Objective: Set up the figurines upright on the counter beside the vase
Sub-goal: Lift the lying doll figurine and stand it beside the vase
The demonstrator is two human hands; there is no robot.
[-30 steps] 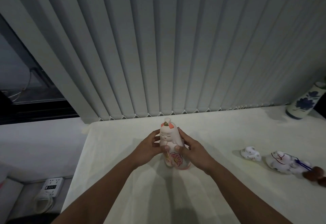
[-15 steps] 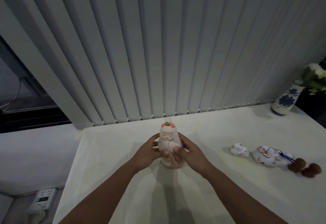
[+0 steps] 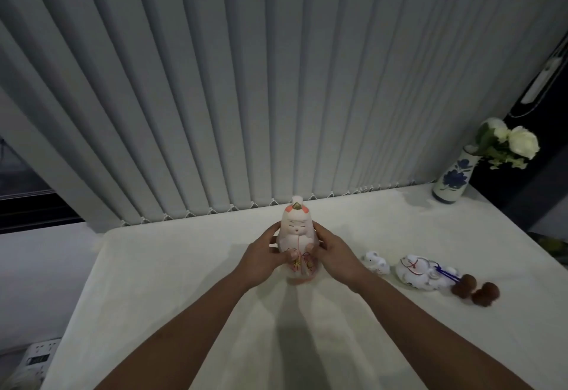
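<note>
Doll figurine (image 3: 297, 243): upright on counter (image 3: 399, 337), clasped between both hands
Left hand (image 3: 263, 262): wrapped around its left side
Right hand (image 3: 335, 254): gripping opposite side
Vase (image 3: 454, 179): far right, well apart

A single wide-angle camera, worn on the person's head, looks forward and down along both forearms onto the white counter (image 3: 384, 313), close enough that the arms enter from the bottom edge and the left hand (image 3: 261, 262) and right hand (image 3: 336, 256) meet near the middle of the frame around the doll figurine (image 3: 297, 242). It faces the vertical blinds (image 3: 276, 82) that fill the upper half, their slats fanning outward with the lens distortion, while the vase (image 3: 454, 179) sits far off toward the right edge. There is no second view, so nothing is shared between cameras.
</note>
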